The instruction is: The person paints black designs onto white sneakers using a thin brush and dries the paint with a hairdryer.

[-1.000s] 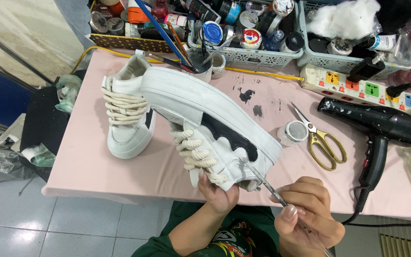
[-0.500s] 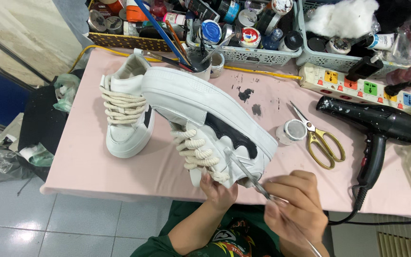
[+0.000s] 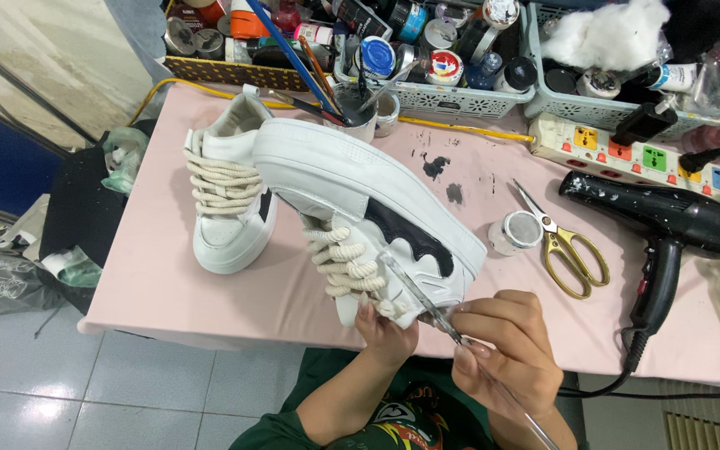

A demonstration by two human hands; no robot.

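Fingers of the right hand (image 3: pixel 500 343) pinch narrow around a thin clear-handled tool (image 3: pixel 427 302), its slim shaft slanting up and left onto the side of the white sneaker (image 3: pixel 360 187). Left hand (image 3: pixel 387 329) sits just to the left, fingers curled up under the near end of that shoe, gripping it by the thick cream laces (image 3: pixel 342 260). The sneaker is held tilted on its side, pale sole turned up and far, a black wavy patch (image 3: pixel 410 235) showing on its flank right beside the tool's tip. It hovers over the near middle of the pink table (image 3: pixel 177 292).

Left of it, the second white sneaker (image 3: pixel 228 196) stands upright on the table, laces the same cream rope, touching or just behind the held one. To the right, gold-handled scissors (image 3: pixel 564 246) lie open-bladed, with a small round lidded jar (image 3: pixel 517 232) just beside them. Further right, a black hair dryer (image 3: pixel 668 229) rests on the table, cord trailing off the near edge. At the far side, a white power strip (image 3: pixel 627 154) with coloured sockets, a cup of brushes (image 3: pixel 352 100), and pale green baskets (image 3: pixel 443 100) crammed with paint pots and bottles. Black smudges (image 3: pixel 443 171) mark the pink surface mid-table.
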